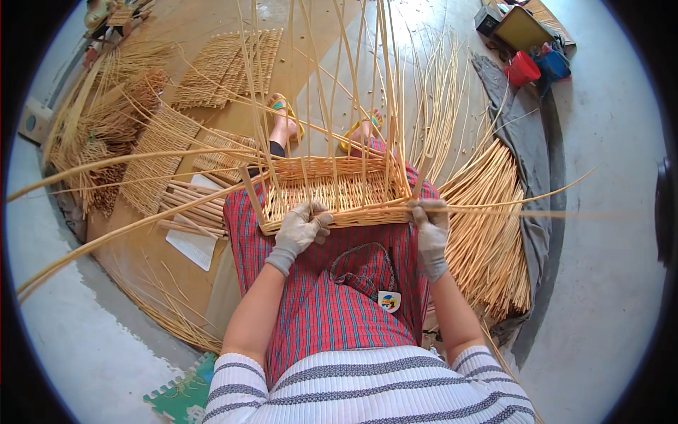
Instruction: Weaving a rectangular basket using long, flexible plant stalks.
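A rectangular wicker basket (332, 184), partly woven, rests on the red plaid cloth (318, 304) over my lap, with long upright stakes rising from it and thicker wooden sticks at its near and side corners. My left hand (305, 227), in a pale glove, is closed on the near edge of the weave, left of the middle. My right hand (429, 226), also gloved, grips a long weaving rod (494, 205) at the near right corner; the rod stretches out to the right, its end partly blurred. Long rods also stick out leftward from the basket.
Woven panels (155, 155), wooden sticks (191, 208) and reed bundles (106, 120) lie to the left; loose rods (494, 254) lie right on grey fabric (530, 162). A red bucket (522, 69) and blue container (554, 65) stand back right. Another person (99, 20) is at the upper left.
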Demonstrator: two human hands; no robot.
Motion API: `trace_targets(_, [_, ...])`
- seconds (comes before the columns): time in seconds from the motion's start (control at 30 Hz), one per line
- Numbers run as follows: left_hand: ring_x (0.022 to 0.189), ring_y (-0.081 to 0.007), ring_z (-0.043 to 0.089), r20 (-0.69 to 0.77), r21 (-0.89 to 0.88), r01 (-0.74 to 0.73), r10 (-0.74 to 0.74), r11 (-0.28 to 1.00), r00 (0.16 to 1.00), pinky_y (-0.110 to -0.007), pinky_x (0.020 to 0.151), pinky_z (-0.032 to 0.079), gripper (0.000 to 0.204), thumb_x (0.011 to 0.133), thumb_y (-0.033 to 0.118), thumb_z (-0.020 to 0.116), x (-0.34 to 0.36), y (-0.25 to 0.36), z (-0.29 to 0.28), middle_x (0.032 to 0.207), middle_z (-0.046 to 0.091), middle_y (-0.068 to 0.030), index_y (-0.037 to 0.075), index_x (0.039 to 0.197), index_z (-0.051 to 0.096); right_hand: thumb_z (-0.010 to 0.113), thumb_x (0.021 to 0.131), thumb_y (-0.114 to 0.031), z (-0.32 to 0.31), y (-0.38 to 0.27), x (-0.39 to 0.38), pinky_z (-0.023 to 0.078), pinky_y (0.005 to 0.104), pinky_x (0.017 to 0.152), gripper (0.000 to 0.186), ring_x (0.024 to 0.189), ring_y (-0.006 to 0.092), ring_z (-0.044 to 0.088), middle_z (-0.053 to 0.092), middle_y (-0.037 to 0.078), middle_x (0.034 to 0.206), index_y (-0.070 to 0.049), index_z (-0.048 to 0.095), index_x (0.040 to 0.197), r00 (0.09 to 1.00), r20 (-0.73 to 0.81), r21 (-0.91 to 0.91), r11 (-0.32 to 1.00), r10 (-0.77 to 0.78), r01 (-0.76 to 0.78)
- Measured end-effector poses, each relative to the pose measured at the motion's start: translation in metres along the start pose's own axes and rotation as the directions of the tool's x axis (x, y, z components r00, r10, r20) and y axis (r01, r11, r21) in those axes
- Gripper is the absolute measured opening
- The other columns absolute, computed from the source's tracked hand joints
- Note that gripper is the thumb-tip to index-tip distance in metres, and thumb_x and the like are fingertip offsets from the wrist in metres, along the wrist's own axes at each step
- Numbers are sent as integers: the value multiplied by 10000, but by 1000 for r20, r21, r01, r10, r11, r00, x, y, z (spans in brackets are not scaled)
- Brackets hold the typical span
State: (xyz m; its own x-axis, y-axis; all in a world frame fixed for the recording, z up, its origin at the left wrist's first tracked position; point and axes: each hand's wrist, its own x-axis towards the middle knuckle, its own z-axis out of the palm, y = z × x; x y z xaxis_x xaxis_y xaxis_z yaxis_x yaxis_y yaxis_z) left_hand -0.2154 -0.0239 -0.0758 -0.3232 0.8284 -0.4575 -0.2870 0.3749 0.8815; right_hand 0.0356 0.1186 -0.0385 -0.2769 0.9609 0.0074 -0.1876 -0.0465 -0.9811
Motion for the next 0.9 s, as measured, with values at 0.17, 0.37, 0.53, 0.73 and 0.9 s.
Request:
trace_targets(0.17, [604, -107, 648, -175, -45, -20, 12, 999, 984, -243, 556, 554, 209, 945, 225, 681, 3, -12, 19, 768, 653, -40, 26, 969, 623, 615, 854, 138, 69, -38, 54, 534, 264, 887, 349, 986, 168, 665, 684, 102, 1065, -33, 619, 1159, 878, 401, -247, 891, -263, 380])
trace_targets(0.37, [506, -154, 646, -337, -39, -74, 57, 996, 940, -286, 423, 509, 328, 1002, 328, 584, 8, -7, 25, 725, 614, -37, 5, 1005, 645, 658, 816, 18, 228, -16, 109, 417, 413, 1073, 661, 1425, 373, 367, 284, 259, 1564, -181, 523, 1432, 704, 510, -229, 711, -495, 665])
trace_targets(0.53, [558, -155, 659, -253, -138, -96, 58, 986, 966, -284, 461, 520, 303, 1000, 312, 581, 25, -28, 15, 724, 657, -70, 27, 1061, 666, 635, 907, -162, 194, -8, 19, 305, 432, 1154, 656, 1449, 407, 293, 230, 252, 1587, -112, 381, 1510, 788, 452, -354, 727, -418, 589])
trace_targets(0.73, [594, -143, 658, -294, 102, -135, 159, 986, 943, -287, 484, 534, 314, 993, 336, 590, 28, -40, 16, 760, 665, -58, 38, 1070, 656, 545, 977, -289, 194, -15, 32, 307, 376, 999, 470, 1211, 317, 343, 335, 186, 1337, -43, 391, 1347, 847, 333, -558, 637, -414, 531])
trace_targets(0.9, [539, -147, 648, -284, -159, -37, -10, 987, 959, -293, 466, 529, 282, 998, 300, 591, 17, -14, 24, 715, 633, -38, 25, 1010, 652, 468, 1019, -340, 199, 6, 86, 356, 325, 782, 301, 907, 223, 410, 430, 111, 1033, -66, 458, 1142, 876, 296, -270, 846, -382, 460])
